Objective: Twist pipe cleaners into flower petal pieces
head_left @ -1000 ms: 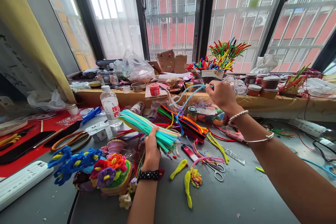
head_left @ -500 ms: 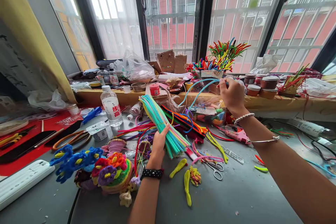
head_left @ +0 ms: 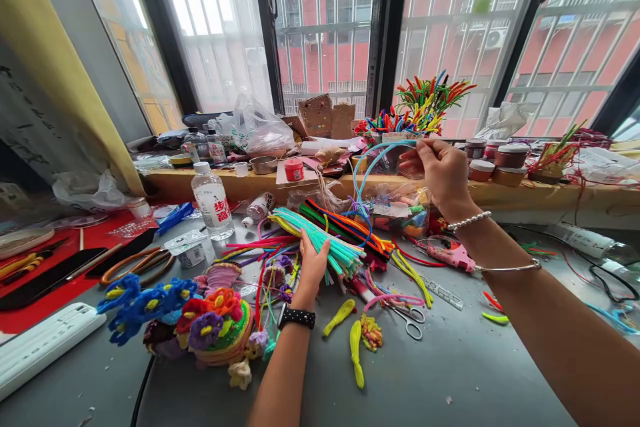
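Observation:
My left hand (head_left: 313, 260) is closed round a thick bundle of turquoise, yellow and pink pipe cleaners (head_left: 340, 248), which lies low over the other stems on the table. Raised at the right, my right hand (head_left: 443, 170) pinches the ends of light blue pipe cleaners (head_left: 364, 163) between thumb and finger; they arch down to the left. Behind the bundle lie orange, black and green pipe cleaners (head_left: 350, 230). Close to my left wrist stands a cluster of fuzzy flowers (head_left: 207, 327), blue, red, orange and purple.
Scissors (head_left: 413, 327), yellow twisted pieces (head_left: 356, 353) and a pink glue gun (head_left: 453, 255) lie on the grey table. A water bottle (head_left: 213, 203) stands upright at the left. Paint jars (head_left: 513, 157) and a box of colourful stems (head_left: 400, 137) line the windowsill.
The turquoise bundle has come down and tilted flatter in my left hand. My right hand has risen slightly and moved right, with the light blue pipe cleaners still in it.

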A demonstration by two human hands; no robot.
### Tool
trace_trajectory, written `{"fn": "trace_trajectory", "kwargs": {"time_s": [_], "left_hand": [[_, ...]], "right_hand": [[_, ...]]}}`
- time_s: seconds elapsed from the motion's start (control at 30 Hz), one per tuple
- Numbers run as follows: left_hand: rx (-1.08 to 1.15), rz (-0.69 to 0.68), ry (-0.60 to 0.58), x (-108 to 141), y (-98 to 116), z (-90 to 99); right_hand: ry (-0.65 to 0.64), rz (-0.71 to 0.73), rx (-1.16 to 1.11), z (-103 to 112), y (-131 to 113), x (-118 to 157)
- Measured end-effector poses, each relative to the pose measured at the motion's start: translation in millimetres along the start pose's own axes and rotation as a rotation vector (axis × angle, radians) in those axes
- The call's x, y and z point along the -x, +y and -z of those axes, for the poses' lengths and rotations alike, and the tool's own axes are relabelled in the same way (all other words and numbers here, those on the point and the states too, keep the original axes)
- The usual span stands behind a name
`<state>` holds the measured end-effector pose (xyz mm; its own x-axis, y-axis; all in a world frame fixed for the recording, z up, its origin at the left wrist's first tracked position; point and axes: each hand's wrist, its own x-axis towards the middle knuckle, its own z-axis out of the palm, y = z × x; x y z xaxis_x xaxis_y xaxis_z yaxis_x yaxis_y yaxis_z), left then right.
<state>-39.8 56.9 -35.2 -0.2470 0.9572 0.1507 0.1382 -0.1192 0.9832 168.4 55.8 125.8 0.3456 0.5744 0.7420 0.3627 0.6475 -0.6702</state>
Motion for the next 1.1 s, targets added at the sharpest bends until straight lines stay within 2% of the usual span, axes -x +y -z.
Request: {"fn": "trace_trajectory", "kwargs": {"time_s": [0.13,0.2,0.23,0.33,0.37,0.43,0.5,0.63,0.7,0.77,0.83,0.9,0.97,1.03,1.1], "left_hand": [[-0.124,-0.116,0.031,-4,-5,-2.2],[-0.153,-0.174,0.034,-6,-9,-3.8],[-0.179,-0.190,0.030,-7,-11,-4.8],[-0.310,-0.244,-0.007,-6,-15,-7.8],[-0.361,-0.277,-0.018,-5,-15,-8.3],[-0.447,-0.359,-0.002,-1,-13,-8.3],[-0.501,-0.438,0.065,4,-6,-6.9],[-0.375,-0.476,0.152,14,13,-4.1],[-0.130,-0.386,0.103,19,22,-3.4],[0.213,-0.207,-0.078,24,29,-2.7],[0.536,0.018,-0.282,28,33,-1.5],[0.745,0.152,-0.423,31,37,-0.2],[0.842,0.189,-0.485,33,40,0.8],[0.866,0.194,-0.512,34,42,1.5],[0.866,0.202,-0.519,35,44,2.5]], "right_hand": [[0.112,0.228,0.044,-1,-27,1],[0.101,0.295,0.134,-2,-35,2],[0.049,0.314,0.204,-3,-36,3],[-0.175,0.291,0.429,-7,-27,7],[-0.197,0.263,0.471,-8,-22,9],[-0.145,0.254,0.499,-11,-12,13],[-0.083,0.286,0.456,-13,-6,17],[-0.054,0.305,0.297,-19,-7,25],[-0.085,0.319,0.268,-22,-12,33],[-0.174,0.388,0.299,-23,-16,48],[-0.311,0.552,0.356,-21,-18,68],[-0.499,0.739,0.404,-18,-17,89],[-0.598,0.910,0.449,-14,-13,108],[-0.648,0.984,0.484,-10,-7,121],[-0.668,0.993,0.509,-5,-1,129]]}}
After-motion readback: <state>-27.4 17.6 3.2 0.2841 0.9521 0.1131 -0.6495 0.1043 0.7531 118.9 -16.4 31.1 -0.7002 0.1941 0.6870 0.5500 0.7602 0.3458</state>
